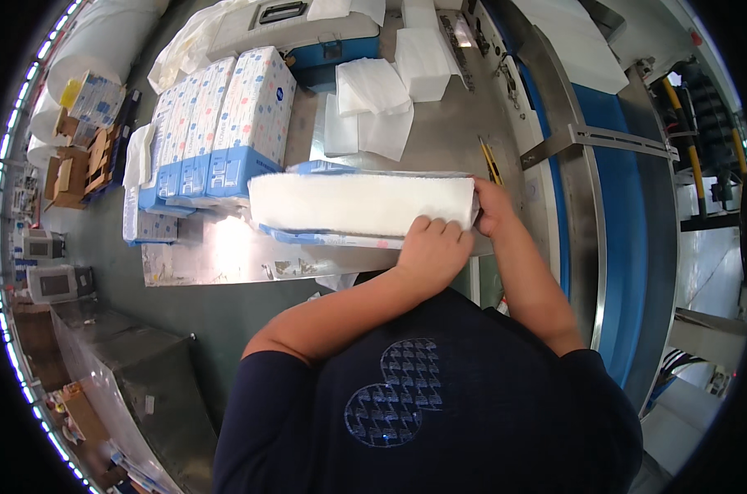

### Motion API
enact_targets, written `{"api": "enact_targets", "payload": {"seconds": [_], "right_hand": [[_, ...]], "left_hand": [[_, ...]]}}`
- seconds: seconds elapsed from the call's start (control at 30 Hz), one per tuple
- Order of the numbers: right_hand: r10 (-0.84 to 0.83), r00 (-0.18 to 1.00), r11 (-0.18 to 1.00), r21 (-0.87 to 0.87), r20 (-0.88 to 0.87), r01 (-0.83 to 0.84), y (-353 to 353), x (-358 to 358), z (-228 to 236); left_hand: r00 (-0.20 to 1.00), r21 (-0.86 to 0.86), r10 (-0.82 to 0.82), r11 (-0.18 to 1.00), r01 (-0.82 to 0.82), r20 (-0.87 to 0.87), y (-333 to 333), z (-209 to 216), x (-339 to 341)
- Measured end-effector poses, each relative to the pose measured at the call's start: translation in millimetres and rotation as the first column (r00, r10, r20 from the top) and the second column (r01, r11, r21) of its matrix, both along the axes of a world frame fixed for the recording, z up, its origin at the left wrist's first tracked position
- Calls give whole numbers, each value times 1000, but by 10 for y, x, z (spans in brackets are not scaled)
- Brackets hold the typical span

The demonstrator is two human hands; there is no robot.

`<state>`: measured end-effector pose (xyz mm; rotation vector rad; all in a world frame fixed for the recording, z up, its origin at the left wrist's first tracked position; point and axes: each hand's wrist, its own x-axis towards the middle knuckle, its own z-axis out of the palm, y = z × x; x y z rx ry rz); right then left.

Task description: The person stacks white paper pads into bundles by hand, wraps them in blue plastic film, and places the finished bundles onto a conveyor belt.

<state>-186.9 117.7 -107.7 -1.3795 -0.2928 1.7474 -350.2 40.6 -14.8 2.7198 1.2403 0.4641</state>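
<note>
Both hands grip the right end of a tissue stack (361, 203) lying half inside its wrapper (332, 238) on the bench (217, 259), left hand (432, 249) curled over, right hand (493, 206) cupping the end; four sealed packs (217, 123) stand behind.

A steel worktable (439, 140) fills the upper middle of the frame, a blue conveyor belt (620, 247) runs down the right, and grey floor (102, 239) lies left.

Single head-worn fisheye view, steeply downward, close over the steel worktable (225, 255) at chest height.
</note>
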Motion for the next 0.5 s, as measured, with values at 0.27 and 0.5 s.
{"api": "enact_targets", "payload": {"seconds": [0.27,0.5], "right_hand": [[40,948,991,109,317,-78,-292,-123,231],[-238,379,696,429,894,-575,-413,0,-569]], "left_hand": [[931,259,333,922,-288,-151,-138,-201,-1337],[867,62,484,875,-480,-115,-435,-1190,-2347]]}}
